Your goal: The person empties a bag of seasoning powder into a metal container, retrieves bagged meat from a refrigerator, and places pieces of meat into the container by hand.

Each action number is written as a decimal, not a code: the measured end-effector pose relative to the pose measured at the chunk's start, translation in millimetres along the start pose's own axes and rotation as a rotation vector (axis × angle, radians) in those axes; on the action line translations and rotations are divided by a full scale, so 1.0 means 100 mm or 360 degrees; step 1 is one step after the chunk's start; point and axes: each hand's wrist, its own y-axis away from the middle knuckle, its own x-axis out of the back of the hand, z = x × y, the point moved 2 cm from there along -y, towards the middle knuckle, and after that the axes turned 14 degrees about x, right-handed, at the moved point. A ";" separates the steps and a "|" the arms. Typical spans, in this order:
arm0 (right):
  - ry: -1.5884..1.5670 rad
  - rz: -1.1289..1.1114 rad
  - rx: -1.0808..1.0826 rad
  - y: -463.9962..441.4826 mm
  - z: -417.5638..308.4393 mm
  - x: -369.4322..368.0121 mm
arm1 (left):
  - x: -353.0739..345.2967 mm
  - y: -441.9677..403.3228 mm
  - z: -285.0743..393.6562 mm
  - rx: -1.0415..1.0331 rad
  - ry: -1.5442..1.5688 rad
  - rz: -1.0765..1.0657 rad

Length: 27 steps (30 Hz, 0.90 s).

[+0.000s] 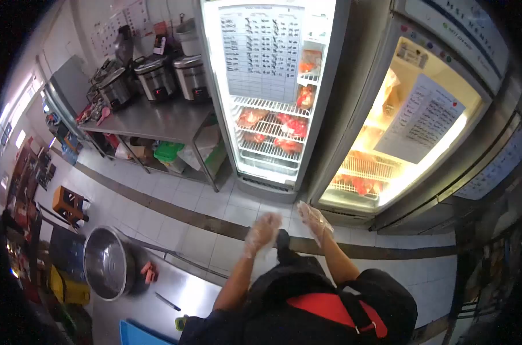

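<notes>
Both of my hands wear clear plastic gloves and are held out in front of my body, above the tiled floor. My left hand (263,231) is blurred by motion, and its fingers cannot be made out. A short gap separates it from my right hand (315,223), whose fingers are stretched out with nothing in them. Beyond my hands stands a lit glass-door fridge (270,106) with bags of red food on its racks and a written chart on the door. To its right, a second lit fridge (407,123) has a handwritten sheet on its glass.
A steel table (197,293) at the lower left bears a metal bowl (107,263), reddish pieces (149,272), a knife (167,301) and a blue tray (143,334). Large cookers (154,79) stand on a back counter (157,123). An orange stool (69,202) is at the left.
</notes>
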 end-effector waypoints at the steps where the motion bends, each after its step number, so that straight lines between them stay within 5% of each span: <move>1: -0.0103 -0.0108 0.0020 -0.09 0.41 0.08 | 0.18 -0.31 -0.02 0.0087 0.0226 0.0051; 4: 0.0579 -0.0352 -0.0385 -0.21 0.66 0.43 | 0.82 -1.17 0.12 -0.0197 0.0110 0.0540; 7: 0.0948 -0.0528 -0.0836 -0.31 0.95 0.72 | 1.33 -1.89 0.10 0.0098 0.0341 0.0701; 12: 0.0558 -0.0213 -0.1320 -0.75 1.24 0.93 | 2.21 -2.91 0.55 0.0057 0.0428 0.0884; 18: -0.0436 0.0588 -0.1042 -1.56 1.21 0.70 | 2.83 -4.22 0.83 -0.0283 0.0649 0.0685; 21: -0.0763 0.0955 -0.0892 -1.64 1.61 0.36 | 3.07 -5.03 0.15 -0.0349 -0.0103 0.0849; 22: -0.0879 0.1082 -0.0830 -1.71 1.73 0.14 | 3.15 -5.22 -0.13 -0.0391 -0.0002 0.0684; 24: -0.0856 0.1261 -0.0761 -1.79 0.73 -0.31 | 3.29 -5.58 -0.67 -0.0438 0.0206 0.0348; 26: -0.0951 0.1524 -0.0898 -2.04 0.41 -0.61 | 3.13 -5.73 -0.57 -0.0437 -0.0544 0.0317; 27: -0.0985 0.1611 -0.1030 -1.89 0.33 -0.88 | 3.11 -5.79 -0.79 -0.0119 -0.1136 0.0209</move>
